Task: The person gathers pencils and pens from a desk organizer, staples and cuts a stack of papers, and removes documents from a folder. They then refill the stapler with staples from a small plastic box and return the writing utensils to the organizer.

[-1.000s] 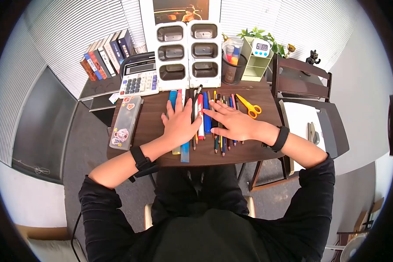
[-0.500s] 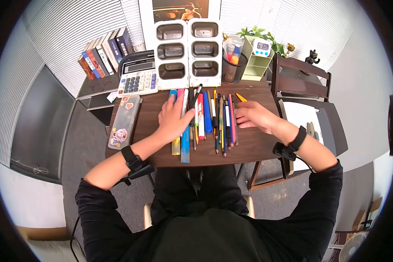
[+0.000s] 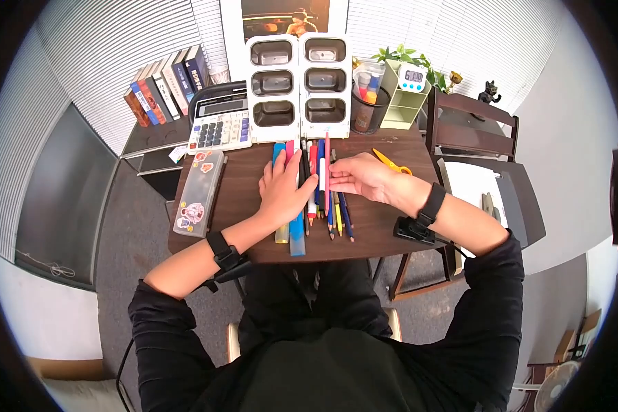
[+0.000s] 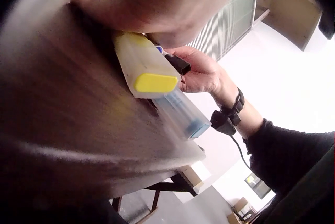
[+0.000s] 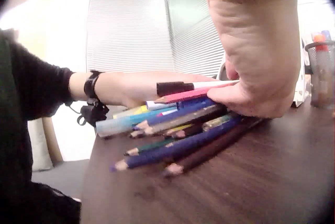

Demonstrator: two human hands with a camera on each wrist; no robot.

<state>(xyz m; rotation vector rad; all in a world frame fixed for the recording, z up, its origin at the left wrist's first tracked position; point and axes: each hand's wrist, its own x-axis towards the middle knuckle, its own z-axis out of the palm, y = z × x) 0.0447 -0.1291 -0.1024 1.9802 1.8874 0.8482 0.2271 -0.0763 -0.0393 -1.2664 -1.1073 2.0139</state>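
My left hand (image 3: 281,192) lies over the left part of a row of pens, its fingers spread across a blue highlighter (image 3: 296,237) and a yellow highlighter (image 4: 149,69). From the right side, my right hand (image 3: 364,177) presses the row with fairly straight fingers pointing left. A pink pencil (image 5: 193,94) and a white marker with a black cap (image 5: 175,88) sit raised on the pile against that hand. Below them several coloured pencils (image 5: 157,153) fan out toward the table's front edge. A red-and-white marker (image 3: 313,161) lies between the hands.
Yellow scissors (image 3: 390,163) lie right of my right hand, partly behind it. A stickered pencil case (image 3: 200,192) is at the left. Behind the pens stand a white organizer (image 3: 336,130) with dark bins, a calculator (image 3: 220,130) and a mesh pen cup (image 3: 371,120).
My right hand lifted off the pens, went right beside them, then pushed left. The pencils are bunched closer to my left hand, which has stayed over the highlighters.
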